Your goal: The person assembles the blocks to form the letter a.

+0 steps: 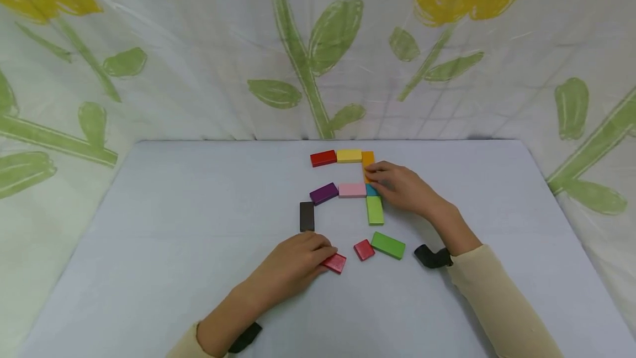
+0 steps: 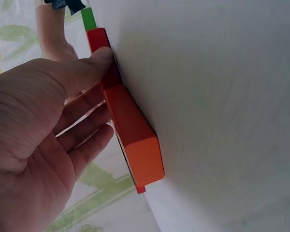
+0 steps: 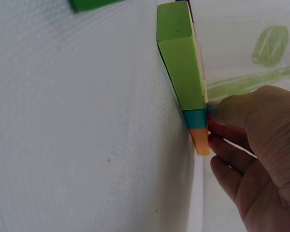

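Observation:
In the head view my left hand (image 1: pixel 295 261) holds a red block (image 1: pixel 335 263) between thumb and fingers. From the left wrist, an orange block (image 2: pixel 135 135) is seen end to end with that red block, beside the left hand's fingers. My right hand (image 1: pixel 404 187) touches the line at right, its fingertips over an orange block (image 1: pixel 367 158) and its thumb at a small blue block (image 1: pixel 371 191). Below the blue one lies a light green block (image 1: pixel 375 211); a pink block (image 1: pixel 351 190) adjoins on the left. The fingertip contacts are partly hidden.
A dark red block (image 1: pixel 323 158) and a yellow block (image 1: pixel 349 156) extend the top row. Purple (image 1: pixel 324 194) and black (image 1: pixel 307 216) blocks curve down at left. Between the forearms lie a small red block (image 1: pixel 364 249) and a green block (image 1: pixel 388 245). A flowered curtain (image 1: pixel 199 70) hangs behind the table.

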